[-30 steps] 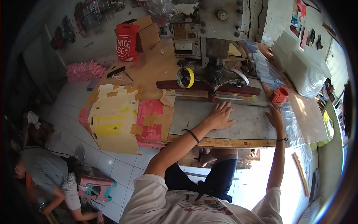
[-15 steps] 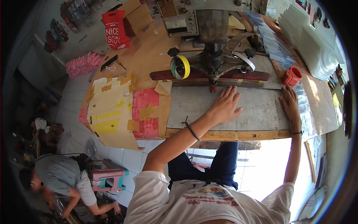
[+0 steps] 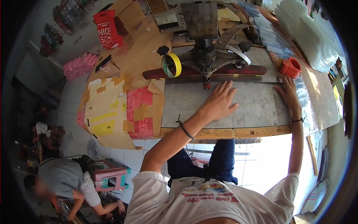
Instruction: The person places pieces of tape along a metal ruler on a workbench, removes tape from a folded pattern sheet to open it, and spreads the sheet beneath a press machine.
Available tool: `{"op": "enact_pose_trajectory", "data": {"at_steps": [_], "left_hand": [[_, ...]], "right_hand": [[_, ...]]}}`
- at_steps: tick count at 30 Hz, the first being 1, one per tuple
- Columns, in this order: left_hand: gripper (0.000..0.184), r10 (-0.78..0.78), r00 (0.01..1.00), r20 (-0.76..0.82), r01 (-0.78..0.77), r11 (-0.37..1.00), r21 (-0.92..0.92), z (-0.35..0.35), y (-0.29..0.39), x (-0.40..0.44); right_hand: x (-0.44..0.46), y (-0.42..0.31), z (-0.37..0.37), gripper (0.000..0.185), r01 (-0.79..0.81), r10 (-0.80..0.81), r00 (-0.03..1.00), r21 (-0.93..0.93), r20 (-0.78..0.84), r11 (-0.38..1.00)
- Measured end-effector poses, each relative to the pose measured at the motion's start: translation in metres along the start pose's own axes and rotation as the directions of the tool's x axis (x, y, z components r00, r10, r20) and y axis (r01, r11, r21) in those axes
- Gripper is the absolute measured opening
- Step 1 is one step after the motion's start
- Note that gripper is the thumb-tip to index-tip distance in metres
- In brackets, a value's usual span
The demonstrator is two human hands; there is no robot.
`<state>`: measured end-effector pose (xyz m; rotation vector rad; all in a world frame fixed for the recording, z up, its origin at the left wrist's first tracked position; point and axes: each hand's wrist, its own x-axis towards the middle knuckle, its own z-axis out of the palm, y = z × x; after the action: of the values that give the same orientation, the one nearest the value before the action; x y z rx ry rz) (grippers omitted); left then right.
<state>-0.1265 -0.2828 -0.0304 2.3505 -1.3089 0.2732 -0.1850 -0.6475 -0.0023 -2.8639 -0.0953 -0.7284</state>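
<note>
My left hand [image 3: 219,100] lies with its fingers spread on a grey flat plate [image 3: 186,106], just in front of the pressing machine's long dark red bar [image 3: 246,70]. Farther right, my right hand [image 3: 287,92] rests with fingers stretched out near the plate's right edge. Its fingertips are close to a red plastic tape dispenser or ring [image 3: 290,68]. A thin metal strip [image 3: 257,78] runs under the bar, just ahead of my fingertips. Whether a clear sheet lies beneath my hands, I cannot tell. Neither hand grips anything.
A yellow tape roll [image 3: 177,65] and a white roll [image 3: 238,55] hang on the machine [image 3: 204,52]. Taped cardboard [image 3: 106,112] covers the table's left side. Clear plastic sheets [image 3: 302,33] are stacked at right. Another person [image 3: 61,177] bends over near a pink stool [image 3: 111,173].
The camera view has shifted slightly, so the table and machine sit a little farther left and higher. Both hands keep nearly the same places on the plate. The other person's arms have moved slightly.
</note>
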Motion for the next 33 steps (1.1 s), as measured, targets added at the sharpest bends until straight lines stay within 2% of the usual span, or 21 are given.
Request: {"op": "enact_pose_trajectory", "data": {"at_steps": [1,4,7,10,12,14,16,17,20,23,26,33], "left_hand": [[0.060,0.000,1.000,0.009,0.000,1.000,-0.011,0.000,0.000,-0.002],[0.054,0.011,0.995,0.099,-0.003,0.997,-0.072,-0.016,-0.001,-0.003],[0.044,0.061,0.983,0.170,-0.010,0.959,-0.284,-0.042,-0.006,-0.011],[0.037,-0.058,0.918,0.392,0.247,0.858,-0.451,-0.112,0.001,-0.023],[0.033,-0.244,0.934,0.262,0.358,0.635,-0.684,-0.119,-0.024,-0.050],[0.034,-0.520,0.831,0.198,0.436,0.388,-0.812,-0.138,-0.044,-0.072],[0.034,-0.654,0.745,0.136,0.223,0.052,-0.973,-0.133,-0.065,-0.087],[0.034,-0.714,0.688,0.129,0.077,-0.105,-0.991,-0.128,-0.077,-0.095],[0.031,-0.732,0.650,0.204,0.005,-0.265,-0.964,-0.108,-0.113,-0.113],[0.021,-0.797,0.569,0.203,-0.045,-0.277,-0.960,-0.099,-0.127,-0.116],[0.021,-0.811,0.539,0.228,-0.052,-0.303,-0.952,-0.095,-0.135,-0.114],[0.034,-0.761,0.626,0.172,-0.077,-0.280,-0.957,-0.095,-0.131,-0.108]], "right_hand": [[0.000,-0.003,-0.002,0.050,-0.042,0.042,0.999,-0.004,0.028,0.999],[-0.001,-0.002,0.000,0.043,-0.037,0.037,0.999,-0.004,0.005,0.999],[-0.004,0.002,0.001,0.038,-0.088,0.086,0.995,0.053,0.053,0.995],[-0.003,0.008,0.001,0.036,-0.095,0.089,0.995,0.139,0.049,0.986],[-0.007,0.012,-0.001,0.035,-0.085,0.081,0.996,0.188,0.030,0.978],[-0.007,0.011,-0.007,0.035,-0.128,0.115,0.990,0.210,0.076,0.969],[-0.008,0.011,-0.007,0.035,-0.141,0.121,0.987,0.220,0.103,0.965],[-0.009,0.014,-0.007,0.035,-0.133,0.111,0.988,0.217,0.107,0.967],[-0.010,0.015,-0.008,0.036,-0.148,0.119,0.983,0.229,0.137,0.962],[-0.011,0.015,-0.009,0.037,-0.136,0.110,0.986,0.225,0.128,0.965],[-0.013,0.015,-0.009,0.038,-0.140,0.112,0.985,0.228,0.130,0.964],[-0.010,0.017,-0.010,0.038,-0.119,0.084,0.984,0.232,0.154,0.965]]}}
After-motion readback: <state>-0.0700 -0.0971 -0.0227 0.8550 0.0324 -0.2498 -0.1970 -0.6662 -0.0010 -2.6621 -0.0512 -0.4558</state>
